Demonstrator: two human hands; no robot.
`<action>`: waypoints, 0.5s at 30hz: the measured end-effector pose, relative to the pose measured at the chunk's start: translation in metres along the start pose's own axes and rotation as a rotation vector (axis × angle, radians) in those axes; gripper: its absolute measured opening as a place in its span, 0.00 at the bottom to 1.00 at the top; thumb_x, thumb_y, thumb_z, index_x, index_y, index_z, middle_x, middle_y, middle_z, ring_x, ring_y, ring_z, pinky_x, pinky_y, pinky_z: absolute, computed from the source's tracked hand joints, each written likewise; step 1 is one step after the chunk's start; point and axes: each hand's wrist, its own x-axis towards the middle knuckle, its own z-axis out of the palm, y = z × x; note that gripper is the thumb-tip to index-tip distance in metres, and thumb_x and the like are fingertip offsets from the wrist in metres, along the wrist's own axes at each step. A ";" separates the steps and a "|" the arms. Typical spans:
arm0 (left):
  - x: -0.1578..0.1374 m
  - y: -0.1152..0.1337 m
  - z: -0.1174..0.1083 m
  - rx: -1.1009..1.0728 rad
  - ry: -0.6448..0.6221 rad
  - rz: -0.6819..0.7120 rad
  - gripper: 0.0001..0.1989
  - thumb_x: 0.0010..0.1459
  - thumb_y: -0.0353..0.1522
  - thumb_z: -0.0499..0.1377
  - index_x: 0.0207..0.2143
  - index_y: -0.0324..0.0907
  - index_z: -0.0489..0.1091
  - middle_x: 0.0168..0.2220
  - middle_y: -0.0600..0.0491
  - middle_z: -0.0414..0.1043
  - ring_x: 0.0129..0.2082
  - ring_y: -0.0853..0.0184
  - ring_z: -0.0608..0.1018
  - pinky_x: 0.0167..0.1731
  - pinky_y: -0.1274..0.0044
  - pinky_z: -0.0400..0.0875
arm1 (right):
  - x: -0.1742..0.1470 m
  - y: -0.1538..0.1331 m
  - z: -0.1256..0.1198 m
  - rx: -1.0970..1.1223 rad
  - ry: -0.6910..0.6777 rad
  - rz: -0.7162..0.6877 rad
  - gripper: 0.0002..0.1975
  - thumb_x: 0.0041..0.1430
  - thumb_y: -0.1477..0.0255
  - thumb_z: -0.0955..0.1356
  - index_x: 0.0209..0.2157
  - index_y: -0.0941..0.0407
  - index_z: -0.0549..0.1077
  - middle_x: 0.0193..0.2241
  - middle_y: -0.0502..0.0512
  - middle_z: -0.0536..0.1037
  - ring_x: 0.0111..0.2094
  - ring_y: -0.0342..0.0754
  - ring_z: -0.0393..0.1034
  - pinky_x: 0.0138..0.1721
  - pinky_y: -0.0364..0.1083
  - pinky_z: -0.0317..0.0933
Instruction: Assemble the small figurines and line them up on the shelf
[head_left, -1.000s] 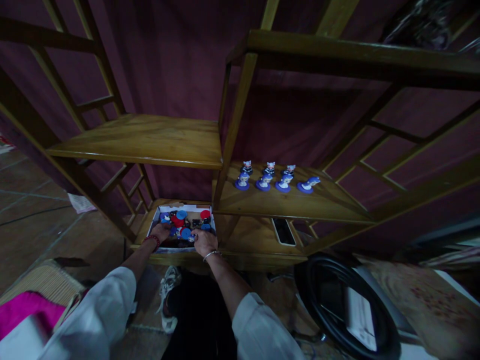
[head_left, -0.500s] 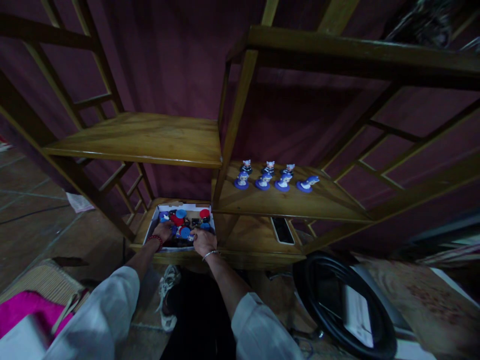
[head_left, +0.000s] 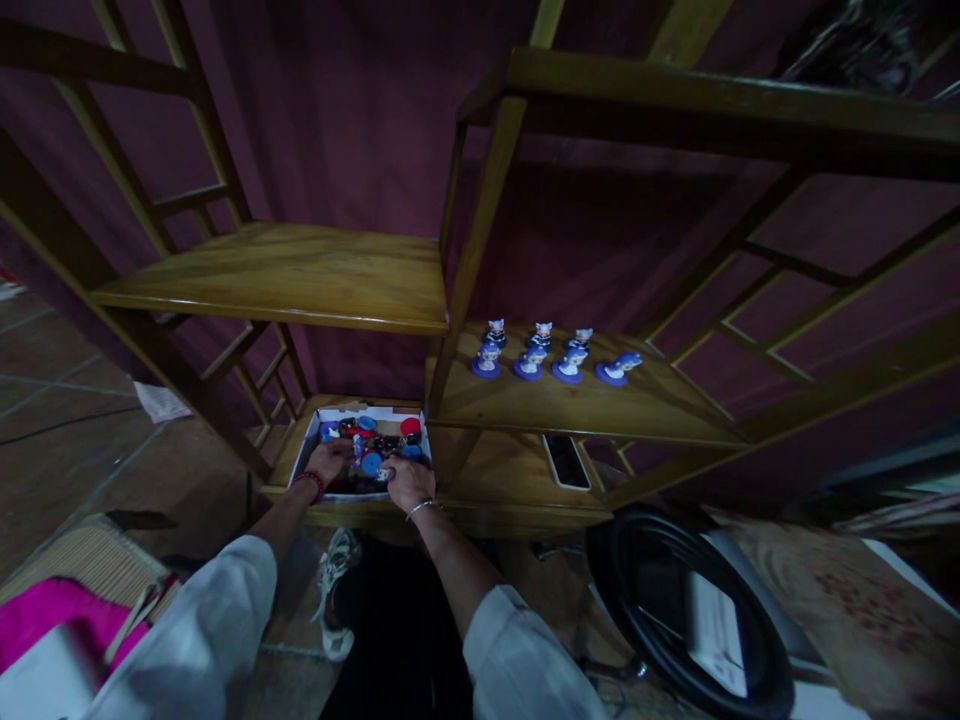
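A shallow white cardboard box (head_left: 300, 458) on the low shelf holds a jumble of small figurines with blue and red round bases. My left hand (head_left: 328, 462), a red bead bracelet at its wrist, reaches over the box's left side. Its fingers are closed on a small blue-and-white figurine (head_left: 357, 446). At the front right of the box, my right hand (head_left: 409, 483) pinches another small figurine (head_left: 385, 474), pale-faced and partly hidden by the fingers. Between the hands lies a round blue base (head_left: 371, 463).
On the right shelf (head_left: 600, 410) stand several figurines: purple-based ones (head_left: 532, 363) in front, dark-bodied ones (head_left: 543, 334) behind. A phone (head_left: 567, 462) lies on the lower board. A wooden post (head_left: 480, 240) divides the shelves. A black round-rimmed object (head_left: 622, 640) stands at the lower right.
Beside my left fingers the pieces have shifted: a blue-and-white figurine now shows there, and the red piece is less visible. The blue base behind has tilted. My right hand is nearly still.
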 end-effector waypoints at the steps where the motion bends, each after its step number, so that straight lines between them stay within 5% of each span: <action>1: 0.000 0.000 0.000 -0.040 -0.018 0.012 0.13 0.46 0.18 0.50 0.34 0.37 0.66 0.36 0.52 0.72 0.37 0.69 0.74 0.35 0.78 0.71 | 0.000 0.000 0.000 -0.001 0.000 -0.002 0.15 0.52 0.72 0.60 0.37 0.39 0.71 0.39 0.40 0.75 0.40 0.43 0.69 0.39 0.41 0.60; 8: -0.004 -0.002 -0.001 -0.172 -0.126 0.077 0.10 0.42 0.23 0.57 0.31 0.34 0.68 0.33 0.48 0.73 0.35 0.65 0.75 0.37 0.74 0.71 | 0.000 0.000 -0.001 -0.017 -0.018 -0.007 0.14 0.53 0.70 0.60 0.36 0.40 0.72 0.39 0.40 0.75 0.40 0.43 0.69 0.38 0.41 0.59; 15: -0.006 -0.005 -0.003 -0.071 -0.147 0.076 0.16 0.42 0.23 0.55 0.36 0.35 0.71 0.33 0.50 0.74 0.36 0.64 0.74 0.36 0.75 0.69 | 0.002 0.001 0.003 -0.033 -0.023 -0.015 0.14 0.52 0.70 0.60 0.36 0.40 0.71 0.39 0.41 0.75 0.39 0.44 0.69 0.37 0.42 0.60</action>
